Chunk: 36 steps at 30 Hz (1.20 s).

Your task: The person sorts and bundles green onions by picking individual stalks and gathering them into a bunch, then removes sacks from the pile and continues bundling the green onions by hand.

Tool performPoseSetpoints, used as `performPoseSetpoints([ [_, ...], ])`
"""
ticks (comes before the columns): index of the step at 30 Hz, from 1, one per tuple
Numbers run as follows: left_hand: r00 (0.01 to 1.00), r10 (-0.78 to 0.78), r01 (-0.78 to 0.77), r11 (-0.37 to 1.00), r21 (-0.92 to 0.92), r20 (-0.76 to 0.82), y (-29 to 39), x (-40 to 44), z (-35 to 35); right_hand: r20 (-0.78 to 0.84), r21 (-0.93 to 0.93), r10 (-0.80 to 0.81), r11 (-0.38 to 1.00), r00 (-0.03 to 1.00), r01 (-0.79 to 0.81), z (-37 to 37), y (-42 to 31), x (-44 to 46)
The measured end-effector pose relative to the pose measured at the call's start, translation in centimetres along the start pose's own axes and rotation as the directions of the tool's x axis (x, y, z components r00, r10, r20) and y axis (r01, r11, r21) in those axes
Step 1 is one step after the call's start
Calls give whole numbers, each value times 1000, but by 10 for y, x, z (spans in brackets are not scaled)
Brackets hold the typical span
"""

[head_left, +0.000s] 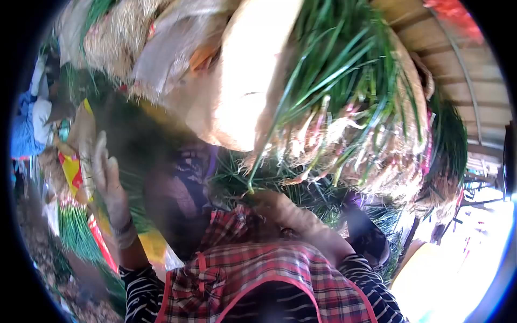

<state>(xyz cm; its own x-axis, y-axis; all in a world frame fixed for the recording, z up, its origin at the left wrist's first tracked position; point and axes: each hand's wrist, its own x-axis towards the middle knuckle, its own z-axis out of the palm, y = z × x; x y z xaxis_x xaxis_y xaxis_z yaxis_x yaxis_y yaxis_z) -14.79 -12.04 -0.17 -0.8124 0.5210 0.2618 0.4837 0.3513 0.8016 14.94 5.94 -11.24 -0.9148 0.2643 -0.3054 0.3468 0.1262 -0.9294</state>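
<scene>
Far left: a red-yellow packet [70, 173] near a green bunch [75, 229]. Left hand [111, 180] raised just right of both, fingers extended, grip released. Centre: right hand [274, 207] at loose greens [318, 196], blurred; grip cannot be told. Further right: large rooted bunch [344, 64], then a darker bunch [451, 134].

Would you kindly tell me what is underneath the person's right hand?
Green leaves show beside the right hand. Directly beneath, the hand itself covers whatever is there, so I cannot tell what it touches or holds.
</scene>
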Motion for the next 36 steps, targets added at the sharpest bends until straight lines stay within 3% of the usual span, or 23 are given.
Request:
performPoseSetpoints([
  [1,998,63,-63,998,8,-31,21,5,-2,-15,-4,-44,999,999,44,-21,-26,-19],
  [3,979,202,-180,855,-485,-7,31,21,-5,-121,64,-66,995,990,74,-67,-70,-59],
  [5,960,213,-6,661,-750,180,93,25,20,-606,204,22,970,795,129,-111,-75,-79],
  [6,914,279,-82,839,-538,295,119,28,41,-726,-95,-136,991,674,98,-137,-80,-81],
  [7,885,166,188,728,-659,435,136,27,70,-806,-357,-287,933,518,-39,-163,-85,-83],
  [9,806,395,218,493,-842,440,156,34,135,-873,-450,-319,818,369,-358,-208,-98,-76],
  [11,778,190,434,527,-731,599,171,45,181,-949,-291,-169,797,267,-529,-254,-86,-64],
  [13,693,17,604,532,-594,721,170,51,213,-950,-149,109,665,292,-732,-271,-115,-45],
  [15,790,-125,560,547,-623,600,156,48,262,-894,-85,279,663,350,-743,-279,-124,-20],
  [16,772,-105,572,545,-613,627,137,54,297,-827,-224,53,882,560,-415,-298,-66,21],
  [18,712,-221,655,552,-516,667,157,51,303,-754,-316,-155,937,638,-146,-268,-51,75],
  [19,499,-271,836,401,-375,823,162,55,308,-788,-315,-89,909,609,-274,-228,-96,78],
  [21,479,-208,863,289,-414,853,190,46,282,-659,107,-61,979,749,173,-225,-104,60],
  [23,489,159,863,53,-502,858,211,35,262,-612,456,-65,785,788,419,-206,-172,12],
  [24,534,243,824,67,-563,810,232,31,249,-664,234,-174,875,727,423,-225,-155,12],
  [25,567,321,783,77,-618,759,253,28,242,-641,286,-254,796,724,533,-221,-193,-12],
  [27,474,271,837,157,-524,838,284,34,246,-696,305,-166,812,698,497,-247,-214,-30],
  [29,499,276,768,298,-567,821,305,40,256,-728,-3,-51,997,683,71,-290,-233,-49],
  [30,456,-42,780,501,-376,889,314,46,248,-663,-663,-410,711,626,-236,-340,-214,-56],
  [31,490,-55,714,598,-365,870,298,44,241,-707,-702,-469,556,529,-445,-349,-210,-72],
  [32,524,-68,642,687,-341,849,282,43,234,-798,-509,-420,854,433,-109,-304,-246,-95],
  [34,529,75,481,794,-371,845,227,45,230,-721,-291,-455,883,523,367,-299,-230,-132],
  [36,480,275,737,389,-553,833,153,34,222,-630,-171,-377,920,678,352,-304,-193,-163],
])
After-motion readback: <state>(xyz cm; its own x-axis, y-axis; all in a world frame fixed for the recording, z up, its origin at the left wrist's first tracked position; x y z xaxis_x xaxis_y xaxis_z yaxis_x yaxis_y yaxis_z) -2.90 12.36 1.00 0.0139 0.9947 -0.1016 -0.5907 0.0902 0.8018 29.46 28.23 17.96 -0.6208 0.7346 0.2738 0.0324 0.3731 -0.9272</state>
